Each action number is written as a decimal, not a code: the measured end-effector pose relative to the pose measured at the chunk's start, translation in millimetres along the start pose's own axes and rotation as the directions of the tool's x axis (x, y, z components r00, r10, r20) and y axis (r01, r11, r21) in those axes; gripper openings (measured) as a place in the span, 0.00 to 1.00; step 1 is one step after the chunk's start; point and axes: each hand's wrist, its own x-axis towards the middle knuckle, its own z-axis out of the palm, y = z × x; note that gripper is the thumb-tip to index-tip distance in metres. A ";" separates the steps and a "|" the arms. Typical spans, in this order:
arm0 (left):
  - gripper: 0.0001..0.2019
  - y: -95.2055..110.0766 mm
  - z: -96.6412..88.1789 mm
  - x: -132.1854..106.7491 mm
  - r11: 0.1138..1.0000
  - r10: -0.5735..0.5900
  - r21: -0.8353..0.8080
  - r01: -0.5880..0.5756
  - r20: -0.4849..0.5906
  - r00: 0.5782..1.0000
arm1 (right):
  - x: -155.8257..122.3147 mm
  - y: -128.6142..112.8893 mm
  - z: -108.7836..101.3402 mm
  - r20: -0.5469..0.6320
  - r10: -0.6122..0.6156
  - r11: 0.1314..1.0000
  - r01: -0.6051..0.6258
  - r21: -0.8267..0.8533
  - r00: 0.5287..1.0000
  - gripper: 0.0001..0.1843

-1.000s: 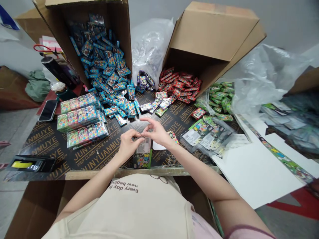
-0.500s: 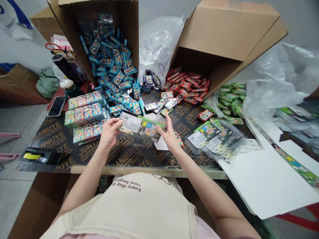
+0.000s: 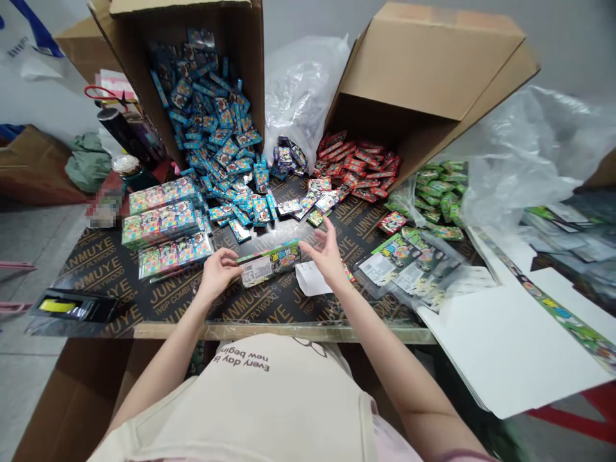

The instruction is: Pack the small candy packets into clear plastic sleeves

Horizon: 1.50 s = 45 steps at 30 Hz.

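A long, narrow printed box (image 3: 269, 264) with a pale label and a green edge stands on the dark tabletop in front of me, its printed side facing me. My left hand (image 3: 220, 274) has its fingers curled against the left end of this box. At the right end, my right hand (image 3: 328, 258) has its fingers spread, with the thumb near the box's upper corner. A small white paper (image 3: 312, 280) lies just below my right hand. Small blue (image 3: 260, 208) and green (image 3: 316, 218) packets lie behind the box.
Wrapped stacks of small boxes (image 3: 161, 221) stand at left, by a tape dispenser (image 3: 72, 304). Cartons spill blue packets (image 3: 226, 151) and red packets (image 3: 359, 163). Green packets (image 3: 440, 192), printed sleeves (image 3: 407, 263) and white card sheets (image 3: 510, 340) are at right.
The printed box has come down from the tilted hold between both hands to standing on the tabletop. My right hand's fingers have spread away from it.
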 end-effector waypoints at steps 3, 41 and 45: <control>0.27 1.5 1.1 -7.0 0.968 -0.070 -0.244 0.061 -0.026 0.997 | -2.8 21.8 8.3 0.049 0.065 0.992 -0.070 0.109 0.997 0.51; 0.04 33.3 47.5 -23.0 0.749 0.597 0.212 -0.628 0.198 0.778 | -47.5 -47.0 27.3 0.176 -0.111 0.984 0.084 0.156 0.978 0.30; 0.05 27.0 43.8 -19.6 0.697 0.632 0.246 -0.674 0.235 0.739 | -55.5 -42.8 25.8 0.176 -0.250 0.967 0.254 0.004 0.952 0.25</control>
